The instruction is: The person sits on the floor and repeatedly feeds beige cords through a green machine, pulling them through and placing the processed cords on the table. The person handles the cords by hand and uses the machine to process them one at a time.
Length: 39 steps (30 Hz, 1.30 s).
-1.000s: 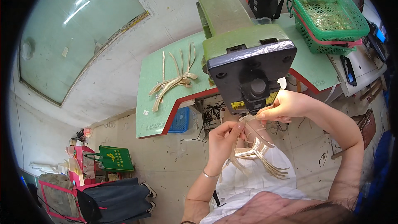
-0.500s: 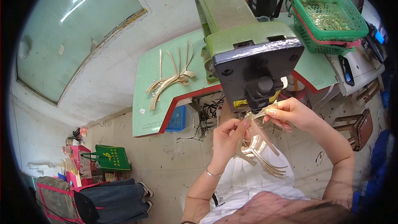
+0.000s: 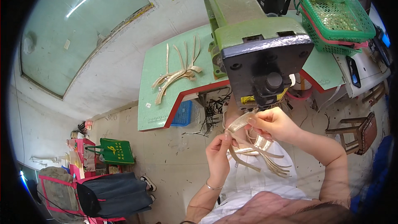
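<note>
head view, left fingers [image 3: 226, 139] pinched on a gold strap [image 3: 239, 122], right fingers [image 3: 259, 122] gripping its upper end

The scene is lit brightly and fairly evenly, with white streaks mirrored in the pane [image 3: 91, 29] and glare thrown along the front edge of the machine [image 3: 265, 47]. Straight edges are bent toward the blackened rim, and hair [image 3: 331, 212] at the bottom is blurred.
</note>
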Motion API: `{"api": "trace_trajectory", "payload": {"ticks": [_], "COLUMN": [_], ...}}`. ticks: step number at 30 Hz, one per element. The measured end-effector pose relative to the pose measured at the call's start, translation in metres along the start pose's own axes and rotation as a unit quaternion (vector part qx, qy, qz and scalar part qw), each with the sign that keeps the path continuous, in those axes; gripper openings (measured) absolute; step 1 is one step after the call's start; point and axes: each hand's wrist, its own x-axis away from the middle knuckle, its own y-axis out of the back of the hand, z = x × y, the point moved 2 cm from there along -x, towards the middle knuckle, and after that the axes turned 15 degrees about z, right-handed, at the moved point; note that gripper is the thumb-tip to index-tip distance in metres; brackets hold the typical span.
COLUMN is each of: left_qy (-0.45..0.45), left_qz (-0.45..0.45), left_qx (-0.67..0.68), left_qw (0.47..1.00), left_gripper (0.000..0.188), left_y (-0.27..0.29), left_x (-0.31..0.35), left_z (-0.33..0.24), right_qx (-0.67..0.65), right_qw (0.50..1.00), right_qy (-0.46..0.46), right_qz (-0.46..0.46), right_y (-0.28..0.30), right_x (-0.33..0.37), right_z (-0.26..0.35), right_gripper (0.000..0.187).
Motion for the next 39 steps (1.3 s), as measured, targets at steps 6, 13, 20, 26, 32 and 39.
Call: {"api": "trace_trajectory", "payload": {"ticks": [6,13,20,26,32,39], "left_qy": [-0.073,-0.015,-0.133,-0.145,0.09,0.156], "left_qz": [-0.151,-0.033,-0.228,-0.079,0.385,0.288], "left_qx": [-0.177,-0.57,-0.766,-0.632,-0.721,-0.477], "left_qw": [0.97,0.821,0.586,0.757,0.569,0.816], "left_gripper": [0.025,0.038,0.036,0.032,0.039,0.017], "left_y": [0.081,0.224,0.216,0.141,0.085,0.054], "left_x": [-0.069,-0.245,-0.247,-0.18,-0.021,-0.014], "left_z": [-0.064,-0.092,-0.032,-0.041,0.046,0.01], "right_qx": [0.152,0.54,0.485,0.396,0.396,0.237], "right_qw": [0.986,0.833,0.867,0.911,0.903,0.965], "right_qy": [0.027,0.104,0.08,0.049,0.138,0.112], "right_qz": [-0.057,-0.064,-0.083,-0.1,-0.095,0.026], "right_y": [0.012,-0.043,-0.044,-0.041,-0.038,-0.022], "right_x": [-0.024,-0.06,-0.067,-0.071,-0.065,-0.027], "right_z": [-0.078,-0.203,-0.233,-0.244,-0.23,-0.15], "right_gripper": [0.02,0.02,0.02,0.018,0.014,0.02]}}
